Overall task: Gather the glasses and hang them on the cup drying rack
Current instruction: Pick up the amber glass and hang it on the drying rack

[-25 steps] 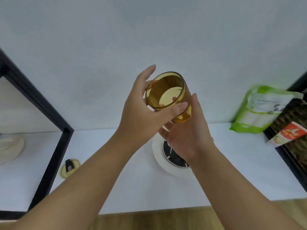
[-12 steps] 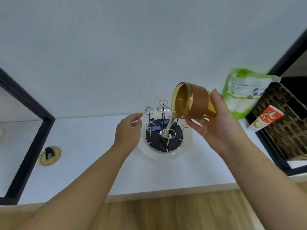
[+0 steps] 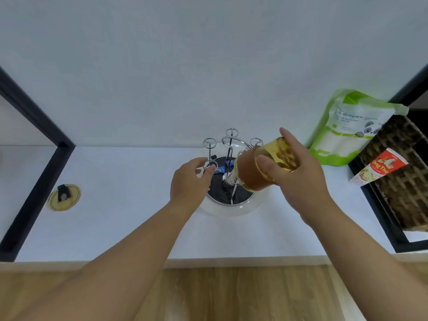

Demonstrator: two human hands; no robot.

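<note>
Head camera, looking down at a white counter [image 3: 129, 230] against a pale wall. One amber glass [image 3: 257, 169], one cup drying rack [image 3: 229, 179] and two bare hands are in view.

The right hand [image 3: 298, 179] is wrapped around the glass, thumb across its side and fingers behind its base. The glass is tipped nearly sideways, its mouth turned down and left toward the rack's middle, just above the rack's right side and hiding part of it.

The rack has a dark round base on a white dish, a central handle loop, and thin metal posts ending in small rings; four rings can be counted, others may be hidden.

The left hand [image 3: 188, 184] is at the rack's left edge, fingers loosely curled and gripping nothing, fingertips at one low ring.

Well left of the rack lies one round yellow lid [image 3: 64, 197]. Right of the rack stand one green and white pouch [image 3: 342, 133], one red and white tube [image 3: 379, 169] and one wicker basket [image 3: 407, 184].
</note>
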